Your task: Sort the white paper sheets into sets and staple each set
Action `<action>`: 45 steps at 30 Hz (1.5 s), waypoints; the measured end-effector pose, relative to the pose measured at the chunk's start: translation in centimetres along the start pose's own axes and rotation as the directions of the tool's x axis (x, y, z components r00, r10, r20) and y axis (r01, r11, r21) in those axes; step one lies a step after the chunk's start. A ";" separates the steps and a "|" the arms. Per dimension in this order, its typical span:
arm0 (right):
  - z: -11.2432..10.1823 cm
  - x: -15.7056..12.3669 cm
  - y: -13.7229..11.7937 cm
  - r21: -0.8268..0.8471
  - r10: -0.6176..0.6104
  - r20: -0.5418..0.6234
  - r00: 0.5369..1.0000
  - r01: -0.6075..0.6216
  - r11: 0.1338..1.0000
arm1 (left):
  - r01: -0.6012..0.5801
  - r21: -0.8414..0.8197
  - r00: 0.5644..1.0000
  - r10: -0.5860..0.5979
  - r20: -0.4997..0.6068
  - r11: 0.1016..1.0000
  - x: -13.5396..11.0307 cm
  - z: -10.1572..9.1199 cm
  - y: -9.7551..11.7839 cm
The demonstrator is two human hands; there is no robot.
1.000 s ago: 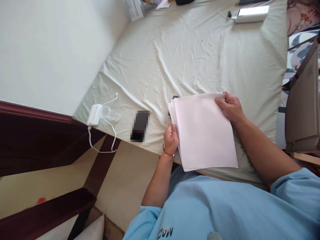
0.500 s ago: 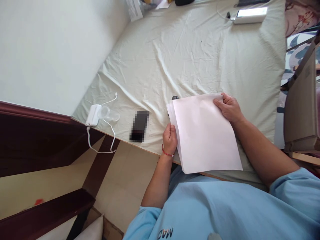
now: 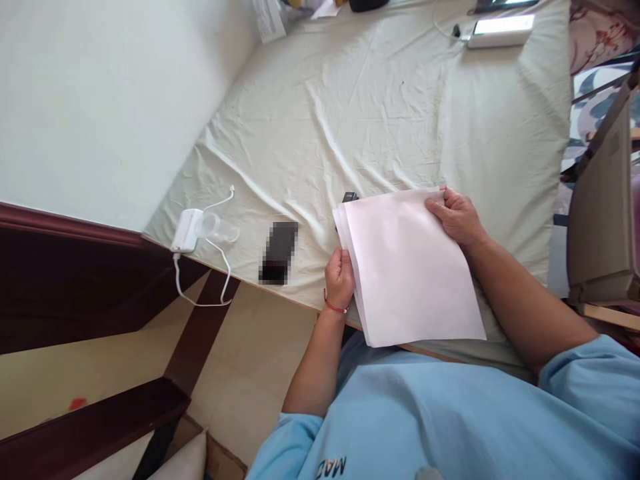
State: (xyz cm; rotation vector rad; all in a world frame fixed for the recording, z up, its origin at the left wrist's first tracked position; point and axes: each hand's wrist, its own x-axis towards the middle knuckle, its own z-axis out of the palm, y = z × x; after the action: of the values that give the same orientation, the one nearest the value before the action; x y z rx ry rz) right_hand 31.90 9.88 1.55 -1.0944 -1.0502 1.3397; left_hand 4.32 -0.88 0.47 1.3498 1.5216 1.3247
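Note:
Several white paper sheets point(image 3: 410, 273) are held in a loose stack at the table's front edge, their left edges slightly fanned. My left hand point(image 3: 340, 277), with a red string bracelet at the wrist, is closed on the stack's left edge, thumb up. My right hand point(image 3: 457, 217) pinches the far right corner between thumb and fingers. The fingers under the paper are hidden. A small black object point(image 3: 350, 197) shows just past the stack's far left corner, mostly covered by the sheets.
Left of the papers lies a dark, pixelated phone-like rectangle point(image 3: 279, 253). A white charger-like box point(image 3: 187, 231) with cables and a clear plastic piece point(image 3: 217, 228) sit near the left corner. A white device point(image 3: 501, 31) with a lit screen lies far right. A brown chair-like panel point(image 3: 600, 200) stands at right.
The stack and both hands have hardly moved. Slightly more of the small black object shows past the papers. A bright reflection now shows on the dark item at the far right.

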 end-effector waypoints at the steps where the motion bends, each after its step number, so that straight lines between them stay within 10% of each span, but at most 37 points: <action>1: 0.0 0.0 0.0 -0.001 0.002 0.001 1.000 -0.002 1.000 | 0.003 0.001 1.000 -0.003 0.000 1.000 0.0 0.0 0.0; 19: 0.5 -0.6 -0.2 0.007 -0.046 -0.084 0.995 0.047 0.999 | 0.105 -0.179 0.993 -0.112 -0.026 0.978 -0.3 0.3 -0.3; 45: 0.4 -0.5 0.2 -0.072 -0.057 -0.068 0.996 0.052 0.996 | 0.050 0.007 0.997 -0.049 -0.053 0.999 -0.1 0.1 -0.2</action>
State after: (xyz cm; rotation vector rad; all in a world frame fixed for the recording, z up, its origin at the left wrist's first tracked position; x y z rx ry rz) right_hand 31.43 9.36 1.43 -1.1481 -1.0747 1.2210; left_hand 4.43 -0.95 0.22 1.2834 1.5875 1.3333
